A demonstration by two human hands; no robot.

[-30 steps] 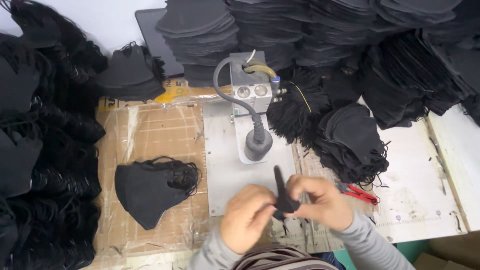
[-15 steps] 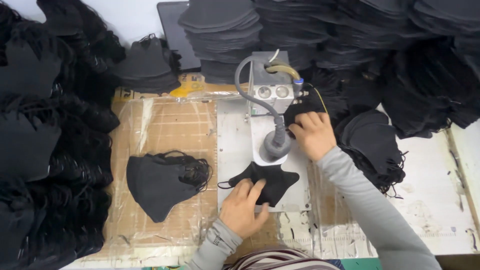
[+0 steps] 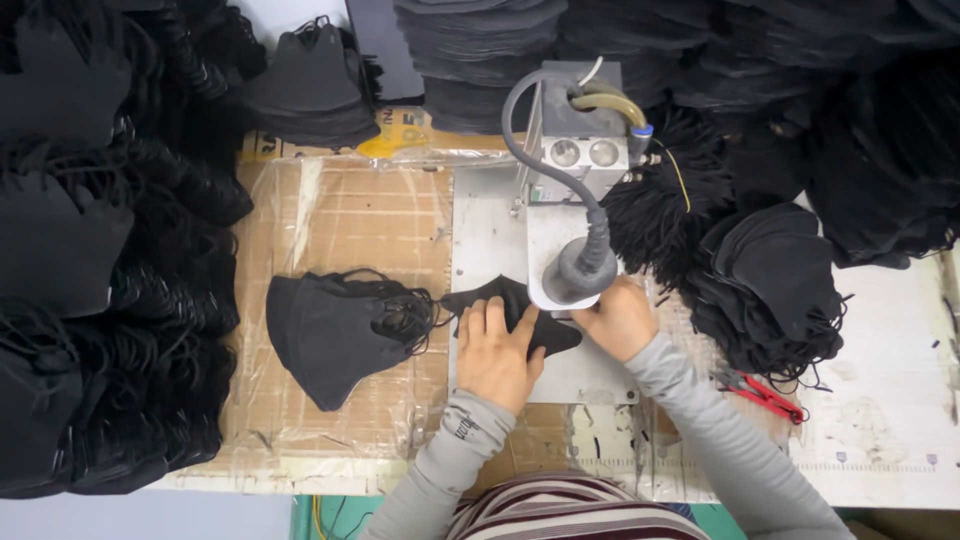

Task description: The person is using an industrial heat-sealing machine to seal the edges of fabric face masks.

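Note:
A black fabric mask piece (image 3: 505,300) lies flat on the grey metal plate (image 3: 490,230) of a small welding machine (image 3: 580,160). My left hand (image 3: 497,350) presses down on the piece with spread fingers. My right hand (image 3: 620,318) pinches its right edge under the machine's round grey head (image 3: 580,272); what it grips there is partly hidden. A small pile of finished black masks with ear loops (image 3: 335,335) sits just left of my left hand on the plastic-covered cardboard.
Heaps of black masks (image 3: 90,250) fill the left side and the back. A stack of mask blanks (image 3: 780,280) and a bundle of black ear loops (image 3: 660,210) lie to the right. Red snips (image 3: 762,392) rest on the white table.
My right hand came back from the loop bundle to the mask's right edge under the machine head. My left hand moved up onto the mask piece.

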